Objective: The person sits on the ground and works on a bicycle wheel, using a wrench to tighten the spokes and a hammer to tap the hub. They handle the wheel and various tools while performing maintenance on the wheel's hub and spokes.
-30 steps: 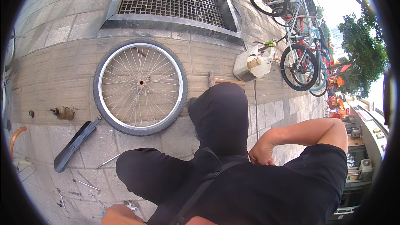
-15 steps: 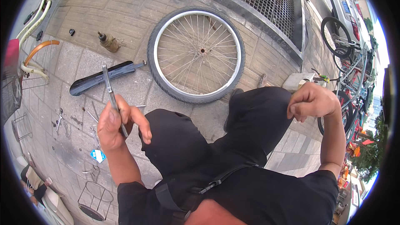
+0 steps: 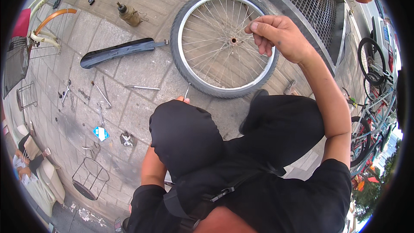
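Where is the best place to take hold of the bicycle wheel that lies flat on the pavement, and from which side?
Grip the bicycle wheel at its near tyre and rim edge, coming from above on the person's side. It lies flat, so fingers can probably pass between the spokes and curl under the rim there. The right hand already hangs over its far side; the black mudguard lies to the left.

Landmark = bike wheel [image 3: 224,45], flat on pavement. Right hand [image 3: 278,34] over its right half. Mudguard [image 3: 116,51] just left of wheel; oil can [image 3: 128,15] beyond that. Loose tools [image 3: 103,97] lower left. Metal grate [image 3: 310,4] behind wheel.
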The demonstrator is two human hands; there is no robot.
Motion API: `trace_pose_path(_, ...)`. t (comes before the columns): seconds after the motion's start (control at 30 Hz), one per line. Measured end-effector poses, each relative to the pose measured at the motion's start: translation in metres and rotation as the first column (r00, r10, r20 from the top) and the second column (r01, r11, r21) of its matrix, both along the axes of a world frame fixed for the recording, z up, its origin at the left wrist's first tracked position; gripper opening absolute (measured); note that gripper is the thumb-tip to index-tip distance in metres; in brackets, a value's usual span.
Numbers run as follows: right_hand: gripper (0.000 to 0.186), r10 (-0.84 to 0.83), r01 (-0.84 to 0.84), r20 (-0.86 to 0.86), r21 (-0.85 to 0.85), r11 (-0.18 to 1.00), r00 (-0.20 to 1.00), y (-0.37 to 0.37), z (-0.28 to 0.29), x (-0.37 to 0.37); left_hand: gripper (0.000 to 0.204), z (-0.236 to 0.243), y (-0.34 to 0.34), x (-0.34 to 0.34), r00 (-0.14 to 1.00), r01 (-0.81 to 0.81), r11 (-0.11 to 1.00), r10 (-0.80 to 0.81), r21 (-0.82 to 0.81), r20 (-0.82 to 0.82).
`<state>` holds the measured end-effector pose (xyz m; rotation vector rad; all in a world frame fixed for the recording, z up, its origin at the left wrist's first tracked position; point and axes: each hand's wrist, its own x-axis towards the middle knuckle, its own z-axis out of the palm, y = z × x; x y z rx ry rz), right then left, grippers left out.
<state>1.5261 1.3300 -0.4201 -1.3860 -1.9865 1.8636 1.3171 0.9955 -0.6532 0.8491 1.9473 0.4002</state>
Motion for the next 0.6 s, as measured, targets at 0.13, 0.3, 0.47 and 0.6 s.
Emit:
trace_pose_path(0.13,0.029,-0.055,0.057,0.097,-0.018,0.998,0.994,0.027,-0.039,-0.006,0.037,-0.03,-0.022,0.001,0.993,0.091,0.996,-0.092,-0.007,-0.069)
trace_pose_path(0.3,0.029,-0.06,0.078,0.217,-0.073,0.994,0.974,0.029,-0.087,-0.008,0.036,-0.066,-0.029,0.0,0.986,0.128,0.991,-0.123,0.038,-0.114)
trace_pose_path(0.47,0.031,0.007,0.025,0.349,-0.088,0.996,0.937,0.029,-0.114,0.017,0.036,-0.106,-0.02,-0.002,0.983,0.143,0.986,-0.132,0.087,-0.128)
trace_pose_path(0.6,0.031,0.039,-0.015,0.456,-0.058,0.998,0.889,0.022,-0.172,-0.017,0.033,-0.119,-0.026,-0.046,0.996,-0.018,0.998,0.023,0.056,-0.08)
